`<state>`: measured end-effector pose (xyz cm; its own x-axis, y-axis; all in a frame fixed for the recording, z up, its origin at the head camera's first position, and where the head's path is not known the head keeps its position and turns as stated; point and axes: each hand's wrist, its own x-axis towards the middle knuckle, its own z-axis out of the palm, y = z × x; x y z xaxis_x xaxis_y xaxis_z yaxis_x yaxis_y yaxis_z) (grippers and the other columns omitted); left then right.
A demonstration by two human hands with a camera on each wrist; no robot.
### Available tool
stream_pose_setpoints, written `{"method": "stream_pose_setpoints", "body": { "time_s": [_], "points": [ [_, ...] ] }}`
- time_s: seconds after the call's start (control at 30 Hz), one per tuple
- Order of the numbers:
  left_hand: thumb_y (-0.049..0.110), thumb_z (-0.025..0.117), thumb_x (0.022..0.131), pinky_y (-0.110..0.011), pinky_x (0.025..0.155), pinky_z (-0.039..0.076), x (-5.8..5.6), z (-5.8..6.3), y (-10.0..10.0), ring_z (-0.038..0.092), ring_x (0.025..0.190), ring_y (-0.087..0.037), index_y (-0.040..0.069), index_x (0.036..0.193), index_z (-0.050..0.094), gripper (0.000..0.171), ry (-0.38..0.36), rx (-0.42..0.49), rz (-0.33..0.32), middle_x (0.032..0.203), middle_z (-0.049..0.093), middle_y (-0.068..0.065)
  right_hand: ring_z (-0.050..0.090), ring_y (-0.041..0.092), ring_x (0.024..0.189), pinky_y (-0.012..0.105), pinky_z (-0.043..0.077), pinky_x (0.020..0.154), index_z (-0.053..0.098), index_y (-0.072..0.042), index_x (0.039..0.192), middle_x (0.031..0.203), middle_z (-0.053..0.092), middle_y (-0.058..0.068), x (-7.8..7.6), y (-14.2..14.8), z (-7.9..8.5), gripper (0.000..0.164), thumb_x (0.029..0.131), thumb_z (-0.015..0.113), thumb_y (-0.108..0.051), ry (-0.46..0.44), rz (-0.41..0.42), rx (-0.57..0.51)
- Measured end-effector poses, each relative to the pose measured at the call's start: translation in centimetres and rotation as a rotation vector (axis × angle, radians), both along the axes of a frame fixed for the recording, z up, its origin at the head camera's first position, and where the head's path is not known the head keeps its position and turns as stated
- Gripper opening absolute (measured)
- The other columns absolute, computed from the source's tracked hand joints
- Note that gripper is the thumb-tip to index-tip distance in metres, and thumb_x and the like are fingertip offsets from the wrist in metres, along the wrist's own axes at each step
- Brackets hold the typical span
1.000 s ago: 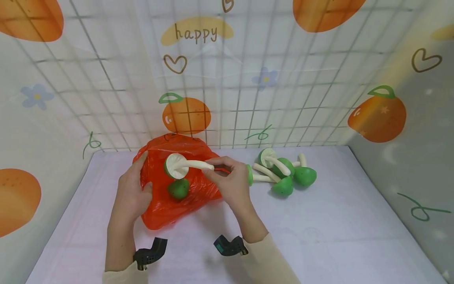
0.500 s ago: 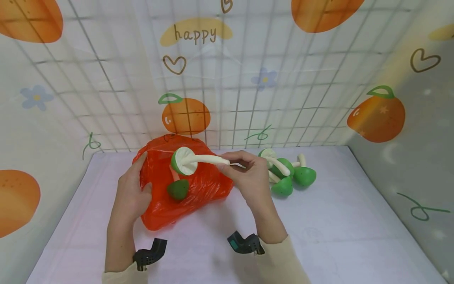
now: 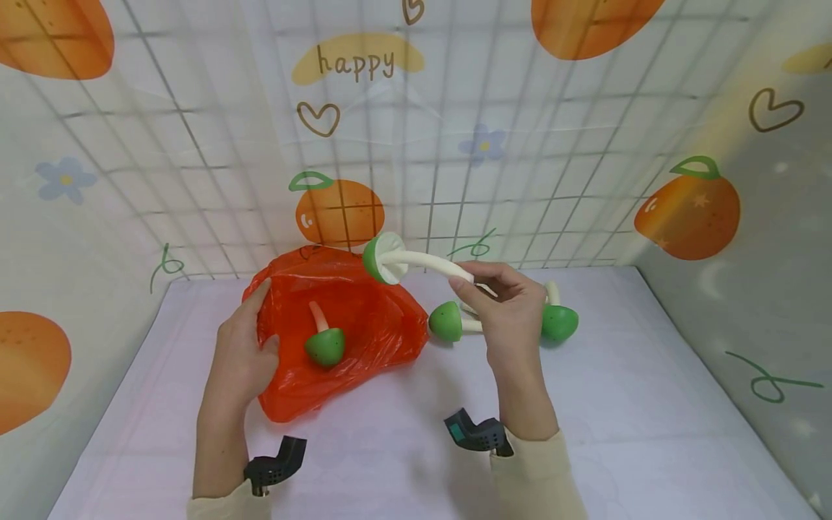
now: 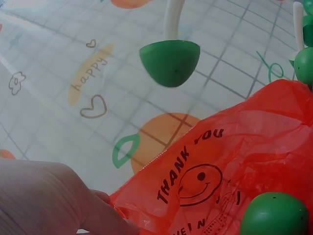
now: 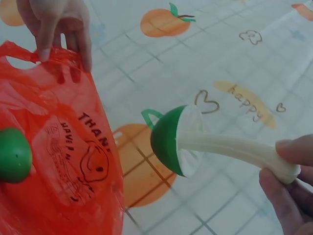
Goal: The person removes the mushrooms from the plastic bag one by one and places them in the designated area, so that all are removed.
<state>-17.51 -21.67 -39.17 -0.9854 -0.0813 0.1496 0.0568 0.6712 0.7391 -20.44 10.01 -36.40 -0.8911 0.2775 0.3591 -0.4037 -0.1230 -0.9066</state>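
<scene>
My right hand (image 3: 510,310) pinches the end of a white stem on a toy mushroom (image 3: 422,261) with a green cap. The mushroom is raised above the right end of a red plastic bag (image 3: 383,332), its cap pointing left. My left hand (image 3: 243,354) grips the bag's left edge; in the right wrist view the left thumb lies over the plastic and the fingers (image 5: 86,54) are behind it. A second green-capped mushroom (image 3: 325,347) lies on the bag, its stem tinted red in the head view. Printed lettering and a smiling face show on the bag (image 4: 195,181).
Right of the bag, a green-capped mushroom (image 3: 445,322) lies on its side on the white tabletop (image 3: 617,419). Another mushroom (image 3: 560,323) rests beyond my right hand, which hides others of the pile. A printed curtain (image 3: 422,144) stands along the table's back edge.
My right hand has moved right and upward with the mushroom, off the middle of the bag. The mushroom lying on the bag is now uncovered. My left hand has stayed put.
</scene>
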Motion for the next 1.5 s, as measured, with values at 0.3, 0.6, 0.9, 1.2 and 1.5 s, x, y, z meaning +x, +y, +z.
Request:
{"method": "stream_pose_setpoints", "body": {
  "time_s": [0.3, 0.6, 0.9, 1.2, 1.5],
  "points": [
    [-0.010, 0.065, 0.095, -0.064, 0.105, 0.049, 0.0, -0.1, -0.1, 0.040, 0.145, -0.046, 0.009, 0.167, 0.025, 0.085, 0.001, 0.000, -0.001, 0.162, 0.040, -0.022, 0.074, 0.020, 0.090, 0.025, 0.062, 0.074, 0.076, 0.012, 0.103, 0.090, 0.078, 0.003, -0.7, 1.4, -0.3, 0.024, 0.081, 0.085, 0.009, -0.012, -0.130, -0.078],
    [-0.009, 0.064, 0.096, -0.064, 0.107, 0.047, 0.0, 0.0, 0.0, 0.039, 0.147, -0.045, 0.008, 0.168, 0.025, 0.084, -0.010, 0.003, -0.001, 0.163, 0.039, -0.021, 0.071, 0.020, 0.089, 0.023, 0.058, 0.071, 0.078, 0.008, 0.099, 0.090, 0.077, 0.006, -1.1, 2.2, -0.5, 0.021, 0.081, 0.087, 0.005, -0.023, -0.237, -0.131],
    [-0.007, 0.064, 0.097, -0.064, 0.107, 0.048, 0.0, 0.1, -0.2, 0.038, 0.147, -0.045, 0.010, 0.168, 0.023, 0.084, -0.024, 0.002, 0.001, 0.164, 0.038, -0.020, 0.069, 0.023, 0.090, 0.026, 0.061, 0.080, 0.077, 0.010, 0.103, 0.092, 0.074, 0.009, -1.5, 2.2, -0.8, 0.023, 0.083, 0.086, 0.005, -0.023, -0.300, -0.137],
    [-0.007, 0.065, 0.097, -0.063, 0.108, 0.047, -0.1, 0.1, -0.2, 0.039, 0.146, -0.045, 0.009, 0.168, 0.024, 0.083, -0.015, -0.008, -0.002, 0.163, 0.039, -0.021, 0.069, 0.023, 0.090, 0.024, 0.059, 0.076, 0.076, 0.010, 0.102, 0.092, 0.073, 0.009, -1.9, 3.1, -1.4, 0.020, 0.084, 0.084, 0.005, -0.012, -0.352, -0.154],
    [-0.007, 0.066, 0.096, -0.063, 0.107, 0.048, -0.1, -0.1, -0.1, 0.041, 0.145, -0.045, 0.007, 0.167, 0.026, 0.083, -0.003, -0.011, 0.006, 0.162, 0.040, -0.022, 0.068, 0.023, 0.091, 0.024, 0.061, 0.079, 0.077, 0.010, 0.102, 0.094, 0.074, 0.012, -2.3, 5.0, -2.3, 0.020, 0.084, 0.084, 0.004, 0.015, -0.436, -0.119]
  ]
}}
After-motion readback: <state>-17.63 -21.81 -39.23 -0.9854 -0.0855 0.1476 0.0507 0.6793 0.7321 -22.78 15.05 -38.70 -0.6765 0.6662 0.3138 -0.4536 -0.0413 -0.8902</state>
